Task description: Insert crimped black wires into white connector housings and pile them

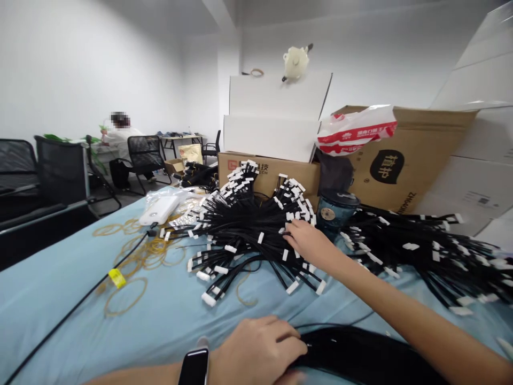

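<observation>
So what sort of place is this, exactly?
It looks like an office-style room being used for small-scale cable work. A big heap of black cables with white end tags lies on a blue-covered table, cardboard boxes are stacked behind it, and mesh office chairs stand nearby.

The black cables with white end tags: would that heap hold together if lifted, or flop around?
The black cables look thin and flexible, so they would probably droop and splay when lifted, as they curve loosely across the blue cloth. The white tags might catch on neighbouring strands, so several could drag up together.
</observation>
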